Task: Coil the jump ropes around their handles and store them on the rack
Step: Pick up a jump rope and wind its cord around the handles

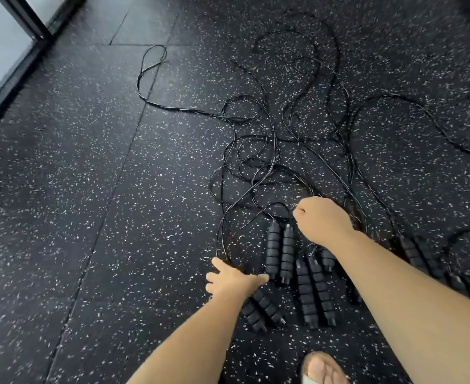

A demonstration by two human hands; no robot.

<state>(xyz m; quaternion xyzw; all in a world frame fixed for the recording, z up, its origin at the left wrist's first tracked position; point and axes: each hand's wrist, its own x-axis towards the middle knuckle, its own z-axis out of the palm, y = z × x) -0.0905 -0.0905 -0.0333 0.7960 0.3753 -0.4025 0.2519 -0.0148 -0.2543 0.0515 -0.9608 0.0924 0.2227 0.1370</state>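
Your right hand [321,220]: fist curled just above a handle pair [280,252]; whether it pinches a cord, you cannot tell. Your left hand [232,279]: fingers spread, touching a cord beside another pair [263,309]. More handles [314,293] lie between your arms. Ropes [278,145]: tangled loops spreading across the speckled floor [90,189]. A sandalled foot [322,368] shows at the near edge.

No text, label, brand, number or sign can be read anywhere in the view. The black ribbed foam handles [273,252] of the jump ropes carry no print that is legible, and the black rubber floor with white speckles [90,189] shows only its speckle pattern and tile seams.
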